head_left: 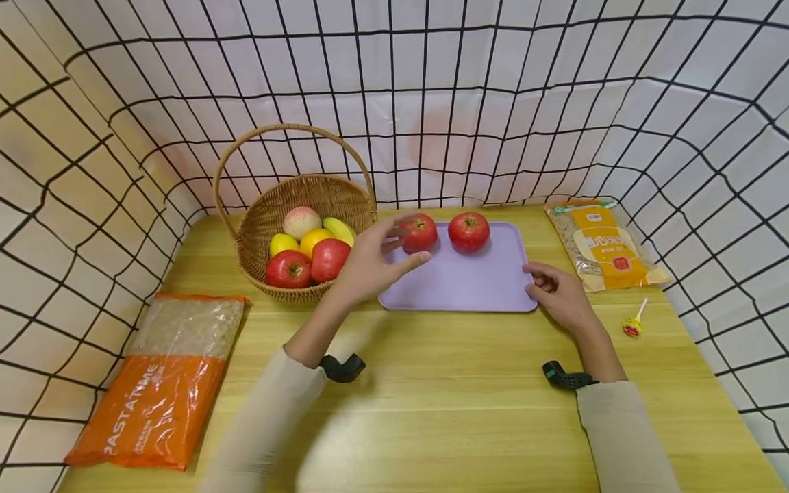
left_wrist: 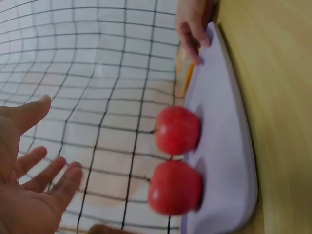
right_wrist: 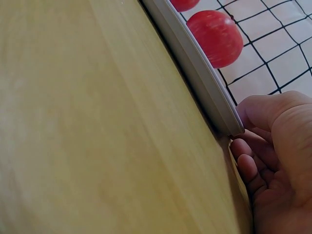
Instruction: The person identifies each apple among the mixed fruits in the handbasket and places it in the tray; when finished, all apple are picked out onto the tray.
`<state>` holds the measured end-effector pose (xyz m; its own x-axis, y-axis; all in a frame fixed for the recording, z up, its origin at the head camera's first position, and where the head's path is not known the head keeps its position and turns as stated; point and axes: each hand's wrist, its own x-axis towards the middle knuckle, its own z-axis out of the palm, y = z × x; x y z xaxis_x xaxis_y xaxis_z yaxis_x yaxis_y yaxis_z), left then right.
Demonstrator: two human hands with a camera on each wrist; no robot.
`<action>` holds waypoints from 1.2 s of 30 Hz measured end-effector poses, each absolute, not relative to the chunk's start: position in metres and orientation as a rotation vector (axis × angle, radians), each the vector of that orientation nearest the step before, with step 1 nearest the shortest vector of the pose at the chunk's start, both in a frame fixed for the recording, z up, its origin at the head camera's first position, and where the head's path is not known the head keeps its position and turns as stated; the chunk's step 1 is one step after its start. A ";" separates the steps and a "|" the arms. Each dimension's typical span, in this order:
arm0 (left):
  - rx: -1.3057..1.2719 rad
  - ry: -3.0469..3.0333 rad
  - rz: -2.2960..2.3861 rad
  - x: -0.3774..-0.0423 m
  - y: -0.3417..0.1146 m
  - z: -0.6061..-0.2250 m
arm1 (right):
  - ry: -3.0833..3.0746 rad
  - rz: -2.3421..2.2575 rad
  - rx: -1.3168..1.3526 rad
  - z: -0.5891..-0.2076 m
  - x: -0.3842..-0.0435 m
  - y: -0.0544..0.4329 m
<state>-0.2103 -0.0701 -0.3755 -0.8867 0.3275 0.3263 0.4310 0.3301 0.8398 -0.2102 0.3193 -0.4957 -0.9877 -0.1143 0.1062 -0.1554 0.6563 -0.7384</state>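
Two red apples [head_left: 469, 232] [left_wrist: 178, 130] sit on a lavender tray [head_left: 474, 284], near its back edge. My left hand [head_left: 376, 263] hovers over the tray's left end, close to the left apple [head_left: 420, 233]. Its thumb and fingers are spread apart with nothing between them, as the left wrist view also shows. At the tray's right edge, my right hand [head_left: 559, 296] holds the rim with thumb and fingers, the other fingers curled below. In the right wrist view the thumb [right_wrist: 263, 112] lies against the tray's corner.
A wicker basket [head_left: 246, 257] left of the tray holds a peach, a banana, red apples and yellow and orange fruit. An orange pasta bag [head_left: 163, 397] lies front left. A yellow-labelled grain packet [head_left: 607, 243] and a lollipop [head_left: 633, 325] lie on the right. Grid-patterned cloth surrounds the table.
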 end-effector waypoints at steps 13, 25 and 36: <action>-0.485 -2.247 -1.611 -0.194 -0.157 -0.376 | -2.811 1.258 0.227 -0.498 -0.208 0.321; -0.357 -2.378 -1.318 -0.187 -0.206 -0.380 | -2.833 1.248 0.173 -0.498 -0.209 0.321; -0.380 -2.545 -1.182 -0.186 -0.231 -0.378 | -2.816 1.272 0.214 -0.497 -0.210 0.319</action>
<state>-0.1857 -0.2309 -0.3783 -0.9171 0.1077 0.3839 0.3628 0.6248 0.6914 -0.2099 0.3190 -0.4966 -0.9895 -0.1074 0.0966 -0.1435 0.6535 -0.7432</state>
